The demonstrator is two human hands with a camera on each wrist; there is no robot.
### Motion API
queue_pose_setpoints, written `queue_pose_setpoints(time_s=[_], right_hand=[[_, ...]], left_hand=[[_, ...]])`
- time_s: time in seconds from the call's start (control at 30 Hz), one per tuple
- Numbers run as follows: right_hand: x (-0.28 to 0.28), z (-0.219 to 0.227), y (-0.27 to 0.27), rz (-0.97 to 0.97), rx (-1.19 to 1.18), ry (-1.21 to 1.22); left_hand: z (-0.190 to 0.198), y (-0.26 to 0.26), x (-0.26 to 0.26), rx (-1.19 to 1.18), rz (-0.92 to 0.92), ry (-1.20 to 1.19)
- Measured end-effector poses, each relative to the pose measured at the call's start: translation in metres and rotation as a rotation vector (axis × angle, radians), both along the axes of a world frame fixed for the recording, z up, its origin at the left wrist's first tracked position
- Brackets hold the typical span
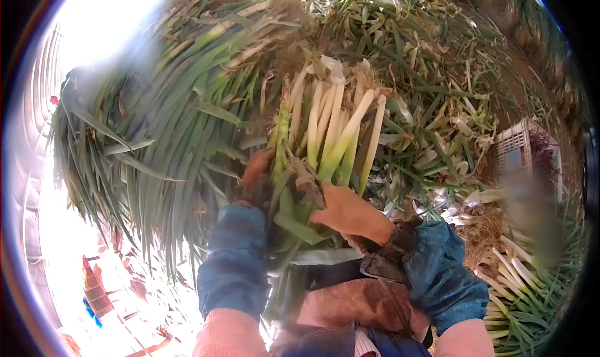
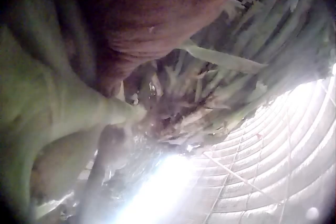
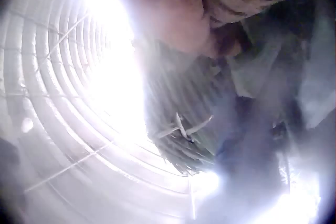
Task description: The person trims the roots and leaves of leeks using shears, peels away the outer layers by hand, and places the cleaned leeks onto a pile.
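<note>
A bundle of green onions (image 1: 331, 138), white stalks up and green leaves down, stands upright between my hands in the head view. My left hand (image 1: 256, 179), in a soiled orange glove, grips the bundle's left side. My right hand (image 1: 350, 213), also gloved, wraps round its right side just below the white stalks. Both arms wear blue sleeve covers. The left wrist view shows the glove (image 2: 157, 19) pressed against pale stalks (image 2: 63, 113), blurred. In the right wrist view the gloved hand (image 3: 210, 8) and leaves (image 3: 178, 129) are hazy.
A large heap of green onions (image 1: 162, 119) hangs to the left. Trimmed leaves and husks (image 1: 425, 63) litter the ground behind. A white plastic crate (image 1: 519, 144) stands at right, with more white stalks (image 1: 519, 269) below it. An arched greenhouse roof (image 2: 273, 166) glares overhead.
</note>
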State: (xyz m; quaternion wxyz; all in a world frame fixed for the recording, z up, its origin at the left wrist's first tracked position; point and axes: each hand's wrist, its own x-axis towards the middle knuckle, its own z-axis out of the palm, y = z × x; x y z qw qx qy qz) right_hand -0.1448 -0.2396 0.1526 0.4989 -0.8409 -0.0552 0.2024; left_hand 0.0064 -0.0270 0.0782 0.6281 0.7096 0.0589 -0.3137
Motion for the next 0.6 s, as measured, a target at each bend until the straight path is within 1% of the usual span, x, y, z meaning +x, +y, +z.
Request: queue_pose_setpoints(time_s=[0.07, 0.1, 0.17, 0.2, 0.27, 0.37, 0.4, 0.43, 0.47, 0.5, 0.53, 0.57, 0.6], right_hand=[[0.001, 0.007, -0.003, -0.022, 0.073, 0.076], [0.001, 0.010, -0.004, -0.032, 0.109, 0.115], [0.000, 0.011, -0.006, -0.031, 0.132, 0.068], [0.000, 0.012, -0.006, -0.031, 0.143, 0.045], [0.006, 0.017, -0.009, 0.004, 0.166, 0.141], [0.006, 0.039, -0.013, 0.018, 0.209, 0.223], [0.006, 0.044, -0.015, 0.015, 0.222, 0.238], [0.008, 0.039, -0.014, 0.012, 0.205, 0.235], [0.011, 0.028, -0.012, 0.006, 0.188, 0.232], [0.014, 0.017, -0.011, -0.003, 0.174, 0.227], [0.018, 0.007, -0.008, -0.028, 0.114, 0.186], [0.023, -0.003, -0.005, -0.052, 0.056, 0.144], [0.027, -0.006, -0.003, -0.074, -0.002, 0.098]], left_hand=[[-0.024, 0.007, 0.011, 0.017, 0.029, 0.029], [-0.029, 0.010, 0.014, 0.113, -0.028, -0.036], [-0.039, 0.017, 0.018, 0.302, -0.136, -0.162], [-0.035, 0.014, 0.015, 0.165, -0.072, -0.083], [-0.029, 0.006, 0.007, -0.107, 0.050, 0.074], [-0.022, 0.006, 0.002, 0.075, -0.047, -0.051], [-0.022, 0.005, 0.001, 0.064, 0.002, -0.015], [-0.018, -0.001, -0.001, 0.053, 0.049, 0.022], [-0.023, -0.002, 0.000, 0.017, 0.094, 0.055], [-0.031, -0.002, 0.002, -0.020, 0.139, 0.086], [-0.063, 0.007, 0.011, -0.079, 0.184, 0.112], [-0.079, 0.012, 0.017, -0.137, 0.229, 0.136], [-0.068, 0.007, 0.017, 0.188, 0.164, -0.023]])
